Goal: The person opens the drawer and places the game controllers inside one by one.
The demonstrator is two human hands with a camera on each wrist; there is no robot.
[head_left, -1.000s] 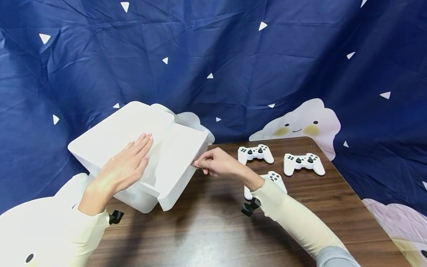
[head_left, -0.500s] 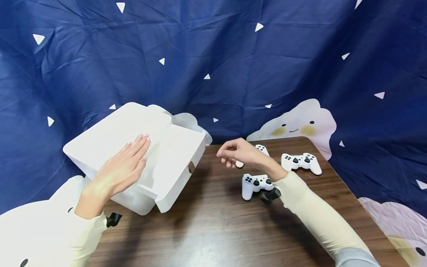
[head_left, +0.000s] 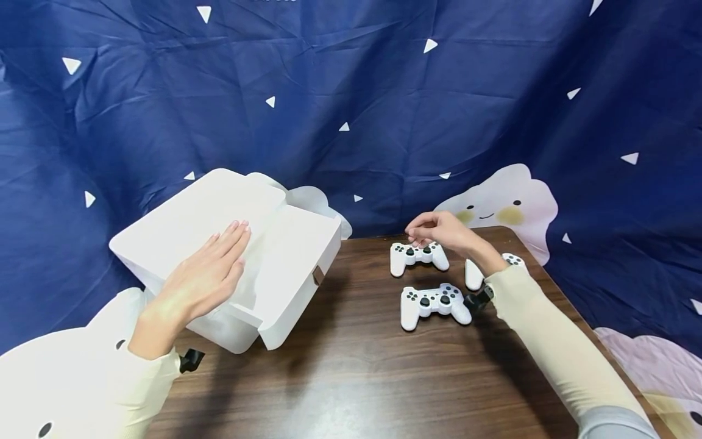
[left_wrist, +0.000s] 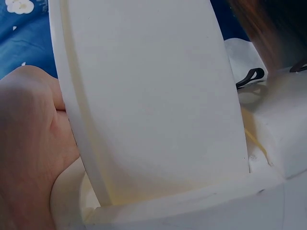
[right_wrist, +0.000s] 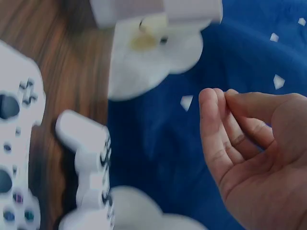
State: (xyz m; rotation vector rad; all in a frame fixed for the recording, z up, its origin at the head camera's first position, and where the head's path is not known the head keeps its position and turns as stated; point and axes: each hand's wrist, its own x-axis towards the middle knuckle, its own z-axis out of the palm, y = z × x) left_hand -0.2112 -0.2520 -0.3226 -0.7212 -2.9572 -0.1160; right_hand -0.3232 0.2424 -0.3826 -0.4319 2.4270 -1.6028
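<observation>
My left hand (head_left: 203, 274) lies flat, fingers straight, on top of a white box (head_left: 186, 213). A white drawer (head_left: 298, 244) sticks out of the box on its right side, with a small brown tab (head_left: 318, 275) on its front. In the left wrist view the pulled-out drawer (left_wrist: 153, 96) shows a bare inside, with part of my left hand (left_wrist: 33, 143) beside it. My right hand (head_left: 446, 231) hovers over a white game controller (head_left: 403, 259) at the back, fingers loosely bent and holding nothing. The right wrist view shows the thumb meeting the fingertips (right_wrist: 211, 103).
A second white game controller (head_left: 436, 305) lies nearer the front. A third controller (head_left: 473, 274) sits further right, partly hidden by my right arm. All rest on a dark wooden table (head_left: 356, 378). Behind hangs a blue patterned cloth (head_left: 329, 73).
My right hand has let go of the drawer's brown tab and moved right, to above the back controller. The left hand has stayed on the box, and the drawer remains out.
</observation>
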